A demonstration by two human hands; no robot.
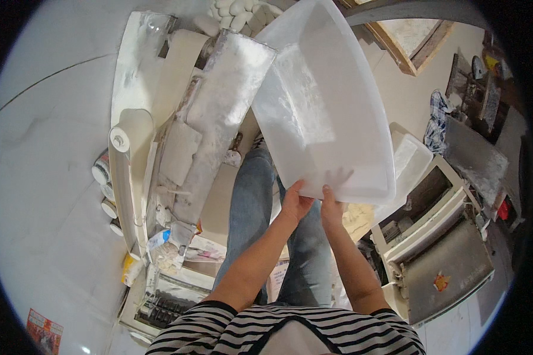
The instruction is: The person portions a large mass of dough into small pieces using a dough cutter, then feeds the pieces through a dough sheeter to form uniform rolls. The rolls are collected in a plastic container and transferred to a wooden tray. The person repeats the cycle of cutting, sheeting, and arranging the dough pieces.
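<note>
A large translucent white plastic tub (333, 133) is tilted in front of me, its open side towards me. White powder marks its inner walls. My left hand (296, 204) grips the near rim, thumb on the inside. Close beside it, my right hand (332, 207) holds the same rim, and its spread fingers show as a shadow through the plastic. The tub's far end reaches the top edge of the view, next to a powder-dusted metal plate (231, 80) of a machine.
To the left, the machine carries a roll of pale sheet material (133, 128). Rounded white lumps (242, 15) are heaped beyond it. On the right are a smaller plastic tub (411, 155), a checked cloth (436, 124) and a dusty metal-panelled machine (448, 266). A wooden frame (411, 64) lies at the upper right.
</note>
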